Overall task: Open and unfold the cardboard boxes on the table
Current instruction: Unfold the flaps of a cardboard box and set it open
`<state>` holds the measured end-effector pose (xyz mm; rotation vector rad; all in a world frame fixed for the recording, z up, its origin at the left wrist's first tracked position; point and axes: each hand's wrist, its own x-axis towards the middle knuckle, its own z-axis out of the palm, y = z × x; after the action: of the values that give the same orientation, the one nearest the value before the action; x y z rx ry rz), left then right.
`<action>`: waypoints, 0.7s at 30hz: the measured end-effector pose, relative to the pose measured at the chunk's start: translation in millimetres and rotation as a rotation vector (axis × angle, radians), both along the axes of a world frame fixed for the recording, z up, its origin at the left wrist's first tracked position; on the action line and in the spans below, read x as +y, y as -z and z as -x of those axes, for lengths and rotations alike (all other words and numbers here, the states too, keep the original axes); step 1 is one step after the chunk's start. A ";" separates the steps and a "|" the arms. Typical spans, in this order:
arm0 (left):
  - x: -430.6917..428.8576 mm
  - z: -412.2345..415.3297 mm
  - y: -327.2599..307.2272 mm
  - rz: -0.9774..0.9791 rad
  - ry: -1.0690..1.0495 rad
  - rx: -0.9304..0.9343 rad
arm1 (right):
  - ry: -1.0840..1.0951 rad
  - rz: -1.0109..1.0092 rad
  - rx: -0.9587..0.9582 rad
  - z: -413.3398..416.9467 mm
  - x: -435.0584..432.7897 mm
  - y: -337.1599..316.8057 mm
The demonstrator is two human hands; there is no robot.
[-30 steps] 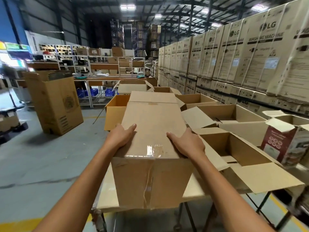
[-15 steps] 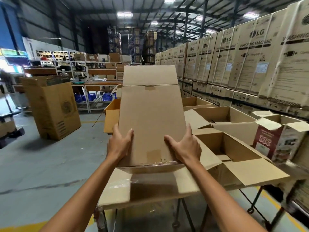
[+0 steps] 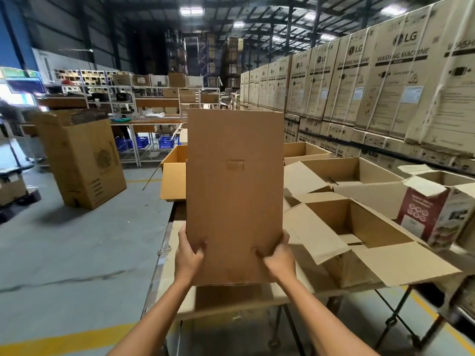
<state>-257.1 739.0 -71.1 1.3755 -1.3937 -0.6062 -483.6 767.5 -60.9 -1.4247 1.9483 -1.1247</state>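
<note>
held box (image 3: 235,196): matt brown cardboard, glossy tape patch | open boxes (image 3: 359,227): matt cardboard | printed carton (image 3: 421,214): slightly glossy print | worktop (image 3: 162,253): dull metal rim | floor (image 3: 77,253): smooth grey concrete | crates (image 3: 165,141): blue plastic

Left hand (image 3: 189,256): bare.
Right hand (image 3: 279,256): bare.
Left forearm (image 3: 158,313): bare as far as the view shows.
Right forearm (image 3: 317,313): bare likewise.

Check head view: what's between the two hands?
Head view: just the upright cardboard box; the left hand and right hand grip its lower side edges.
</note>
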 end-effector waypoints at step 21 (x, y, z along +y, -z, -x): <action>-77.5 -4.3 -110.3 0.173 0.210 0.199 | -0.101 0.391 -0.180 29.5 -87.9 -89.7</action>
<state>-252.8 661.5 39.2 1.0111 -1.4022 -0.7211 -513.1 679.6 28.9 -1.5315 1.5723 -1.5881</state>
